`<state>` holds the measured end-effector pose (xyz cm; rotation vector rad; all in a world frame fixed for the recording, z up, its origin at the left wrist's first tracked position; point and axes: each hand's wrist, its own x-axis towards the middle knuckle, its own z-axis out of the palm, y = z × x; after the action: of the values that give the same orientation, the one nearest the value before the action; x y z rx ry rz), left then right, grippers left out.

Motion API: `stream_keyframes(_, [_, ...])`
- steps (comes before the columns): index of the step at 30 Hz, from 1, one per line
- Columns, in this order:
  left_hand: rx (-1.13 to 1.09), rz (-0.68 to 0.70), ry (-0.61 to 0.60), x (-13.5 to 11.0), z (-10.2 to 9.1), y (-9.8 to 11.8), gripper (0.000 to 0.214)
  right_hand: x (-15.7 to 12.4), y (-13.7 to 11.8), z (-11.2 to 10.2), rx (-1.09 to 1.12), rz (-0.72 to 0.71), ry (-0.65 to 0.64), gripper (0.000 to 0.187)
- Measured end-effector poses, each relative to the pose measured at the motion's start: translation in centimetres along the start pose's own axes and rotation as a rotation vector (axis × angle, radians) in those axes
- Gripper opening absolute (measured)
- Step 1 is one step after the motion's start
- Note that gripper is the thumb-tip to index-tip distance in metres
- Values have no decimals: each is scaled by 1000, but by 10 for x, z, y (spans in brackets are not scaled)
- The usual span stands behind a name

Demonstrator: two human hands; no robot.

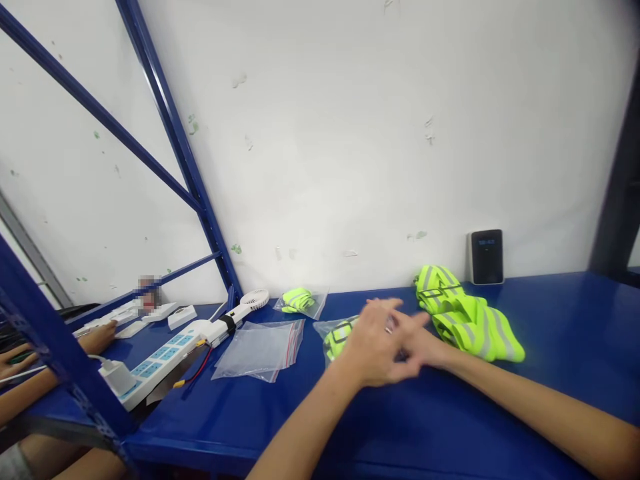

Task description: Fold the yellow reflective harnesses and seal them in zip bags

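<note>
My left hand (373,347) and my right hand (425,343) meet over the blue tabletop, their fingers crossing and slightly blurred. Beside and partly under my left hand is a clear zip bag (323,328) containing a neon-yellow reflective strap (338,339) with a dark buckle. My left fingers are at the bag's right side, seemingly closed on its edge, and a shiny spot shows between the hands. What my right fingers grip, if anything, is hidden. Loose neon-yellow reflective straps (475,323) with grey stripes lie beyond my right hand.
Flat clear zip bags (257,350) with red seal lines lie left, near another bagged yellow strap (297,300). A power strip (170,353), a small white fan (255,299) and blue frame posts (185,147) stand further left. A black-faced device (487,257) stands by the wall; another person's hand (100,337) is far left.
</note>
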<state>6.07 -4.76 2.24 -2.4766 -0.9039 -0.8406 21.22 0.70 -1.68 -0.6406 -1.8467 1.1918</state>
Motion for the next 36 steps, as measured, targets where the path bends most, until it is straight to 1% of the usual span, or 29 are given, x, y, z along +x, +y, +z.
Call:
stream_keyframes(1, [-11, -118, -25, 2, -11, -8, 56, 1, 2, 2, 15, 30, -16, 73])
stream_keyframes(3, [-26, -407, -110, 3, -30, -32, 54, 0, 4, 5, 101, 150, -47, 76])
stream_keyframes(4, [-44, -542, -208, 2, -37, -46, 55, -1, 3, 6, 143, 209, -56, 78])
stream_keyframes(5, [-80, -649, -356, 0, -42, -59, 59, -2, 1, 7, 177, 256, -67, 78])
stream_keyframes(6, [-148, -721, -526, -2, -44, -71, 63, -4, -1, 8, 198, 286, -76, 75])
stream_keyframes(7, [-235, -754, -665, -5, -43, -81, 63, -5, -3, 8, 208, 307, -83, 71])
stream_keyframes(8, [-312, -771, -752, -7, -41, -88, 61, -7, -6, 9, 206, 323, -93, 65])
stream_keyframes(9, [-380, -772, -797, -8, -38, -93, 59, -9, -9, 9, 197, 332, -107, 59])
stream_keyframes(11, [-480, -762, -832, -9, -29, -96, 53, -12, -13, 9, 174, 334, -145, 50])
stream_keyframes(14, [-613, -745, -903, -6, -18, -91, 48, -14, -15, 7, 193, 355, -238, 49])
stream_keyframes(16, [-734, -736, -918, -7, -12, -87, 45, -12, -13, 3, 249, 368, -272, 51])
stream_keyframes(17, [-796, -740, -892, -8, -10, -86, 43, -10, -12, 0, 279, 360, -247, 51])
stream_keyframes(19, [-904, -790, -785, -14, -6, -86, 39, -6, -10, -5, 309, 296, -117, 54])
stream_keyframes(21, [-985, -886, -698, -20, -3, -86, 39, -3, -11, -9, 247, 198, 21, 55])
stream_keyframes(22, [-1016, -934, -697, -23, -3, -86, 40, -2, -11, -11, 176, 153, 55, 54])
stream_keyframes(23, [-1040, -970, -735, -26, -2, -85, 41, -3, -12, -11, 88, 118, 62, 53])
stream_keyframes(26, [-1064, -997, -915, -28, -3, -82, 47, -4, -11, -10, -197, 59, 39, 48])
stream_keyframes(28, [-1059, -1015, -965, -28, -3, -79, 51, -4, -7, -9, -347, 18, 29, 43])
stream_keyframes(30, [-1049, -1036, -935, -29, 0, -78, 54, -3, -1, -11, -469, -3, 6, 44])
stream_keyframes(31, [-1042, -1024, -903, -31, 1, -78, 53, -3, 2, -12, -520, 9, -20, 45])
stream_keyframes(32, [-1035, -992, -866, -32, 2, -77, 50, -3, 5, -13, -570, 33, -54, 45])
stream_keyframes(34, [-1014, -895, -789, -37, 4, -78, 43, -2, 7, -15, -667, 77, -116, 38])
stream_keyframes(36, [-995, -822, -734, -41, 3, -78, 41, -3, 6, -16, -758, 92, -141, 32])
